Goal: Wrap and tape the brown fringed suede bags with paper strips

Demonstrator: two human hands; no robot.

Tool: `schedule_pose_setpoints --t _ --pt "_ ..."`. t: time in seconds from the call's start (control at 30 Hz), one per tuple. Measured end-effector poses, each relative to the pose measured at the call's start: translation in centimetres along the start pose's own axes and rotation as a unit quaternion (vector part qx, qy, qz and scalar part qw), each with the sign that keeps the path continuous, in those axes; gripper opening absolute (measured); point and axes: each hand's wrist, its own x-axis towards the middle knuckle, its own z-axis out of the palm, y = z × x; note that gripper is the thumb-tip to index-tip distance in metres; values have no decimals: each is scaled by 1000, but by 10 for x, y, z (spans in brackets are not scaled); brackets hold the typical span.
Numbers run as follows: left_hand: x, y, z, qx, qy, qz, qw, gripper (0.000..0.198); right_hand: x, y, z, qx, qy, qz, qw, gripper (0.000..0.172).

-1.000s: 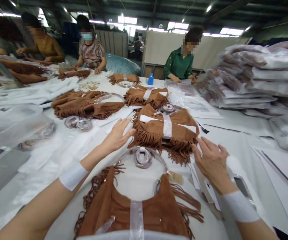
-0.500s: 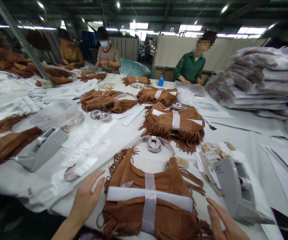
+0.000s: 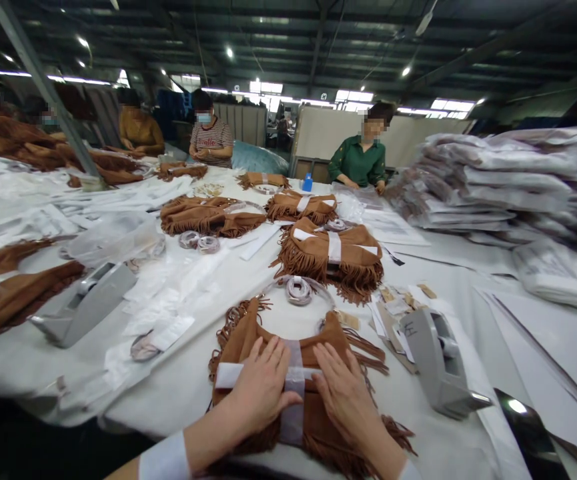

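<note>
A brown fringed suede handbag [image 3: 313, 417] lies flat on the table in front of me, a pale wrapping band [image 3: 293, 417] running down its middle. Across it goes a white padding strip [image 3: 228, 375], partly under my hands. My left hand [image 3: 263, 383] rests open on the bag's left half, thumb against the band. On the right half, my right hand [image 3: 343, 393] lies flat with fingers stretched out. Above the bag's opening sits a wrapped coiled strap [image 3: 299, 291].
Grey tape dispensers stand to the right [image 3: 435, 363] and left [image 3: 85, 303]. More fringed bags [image 3: 333, 257] lie farther back. A high stack of plastic-wrapped packages [image 3: 493, 180] is at the right, and a dark phone-like slab [image 3: 528, 433] lies near the front. Co-workers [image 3: 361, 160] stand across the table.
Both hands have moved inward from either side of the handbag and now lie on top of it. The camera view has tilted up and turned slightly right.
</note>
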Motion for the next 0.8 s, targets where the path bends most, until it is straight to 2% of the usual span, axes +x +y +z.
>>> schedule_pose_setpoints --t 0.17,0.3,0.43,0.6,0.8 --pt "20 -17 15 0 -87 -4 996 104 25 -12 3 13 -84 8 996 57" --pt "24 -29 26 -6 -131 -26 991 112 26 -6 21 27 -123 37 991 64" --pt "26 -33 39 -13 -148 -35 988 108 20 0 38 32 -126 43 991 65" --pt "27 -40 53 -21 -154 -30 987 99 16 4 47 28 -114 32 993 64" --pt "23 -49 65 -4 -121 -11 993 86 13 8 58 14 -95 21 995 64"
